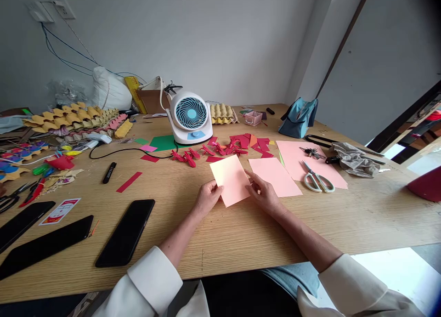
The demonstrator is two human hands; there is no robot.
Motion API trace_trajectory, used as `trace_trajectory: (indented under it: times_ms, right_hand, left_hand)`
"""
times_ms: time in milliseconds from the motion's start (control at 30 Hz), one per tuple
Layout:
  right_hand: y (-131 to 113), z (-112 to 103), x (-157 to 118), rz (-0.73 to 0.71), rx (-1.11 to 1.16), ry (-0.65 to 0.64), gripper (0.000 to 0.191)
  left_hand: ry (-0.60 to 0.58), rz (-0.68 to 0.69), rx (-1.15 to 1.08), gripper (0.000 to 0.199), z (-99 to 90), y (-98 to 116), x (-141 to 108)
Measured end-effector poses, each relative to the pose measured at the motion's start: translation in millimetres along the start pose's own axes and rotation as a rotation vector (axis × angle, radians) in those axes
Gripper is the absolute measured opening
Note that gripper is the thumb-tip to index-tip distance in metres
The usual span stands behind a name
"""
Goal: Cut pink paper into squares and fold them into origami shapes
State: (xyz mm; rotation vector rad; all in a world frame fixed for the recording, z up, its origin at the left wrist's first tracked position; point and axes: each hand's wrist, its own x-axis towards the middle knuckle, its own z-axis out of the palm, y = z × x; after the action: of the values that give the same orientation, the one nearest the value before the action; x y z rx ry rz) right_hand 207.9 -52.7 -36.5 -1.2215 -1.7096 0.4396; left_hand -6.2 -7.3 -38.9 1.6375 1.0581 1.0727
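Head view: both hands are at the centre of the frame, each pinching an edge of the same pale pink sheet [231, 181]. The left hand [208, 196] has its thumb on top at the left edge; the right hand [264, 194] grips the right edge. Whether the sheet is folded or single, I cannot tell. Uneven pressure from the thumbs could crease it or turn it askew. Just right of it, a second pink sheet [274, 177] lies flat near the right wrist, so a sweep of that forearm might drag it. Farther right, scissors [319, 178] rest on a larger pink sheet [288, 152]; pulling that sheet would probably shift them and the keys [312, 152]. Toward the upper middle, a fan [191, 115] faces the hands; if it blows, loose red paper pieces [241, 142] on the worktop [186, 257] could scatter and the held sheet flutter.
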Motion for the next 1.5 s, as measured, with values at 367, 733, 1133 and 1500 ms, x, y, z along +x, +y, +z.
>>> trace_trajectory:
  times_ms: [367, 733, 1133, 1500]
  right_hand:
    - [-4.3, -8.8, 3.8, -0.177, -0.128, 0.178, 0.051]
    - [-13.3, -9.6, 4.0, -0.188, -0.099, 0.095, 0.046]
    - [-6.0, -3.1, -0.8, -0.122, -0.127, 0.029, 0.044]
    - [-3.8, -7.8, -1.1, -0.192, -0.258, -0.071, 0.033]
  left_hand:
    - [0.079, 0.182, 0.265, 0.027, -1.0, 18.7, -7.8]
    - [-0.175, 0.228, 0.347, 0.026, -0.2, 26.6, -11.1]
    - [-0.09, 0.343, 0.401, 0.031, -5.5, 12.7, -6.5]
    - [-0.137, 0.42, 0.556, 0.035, -10.4, 13.4, -8.2]
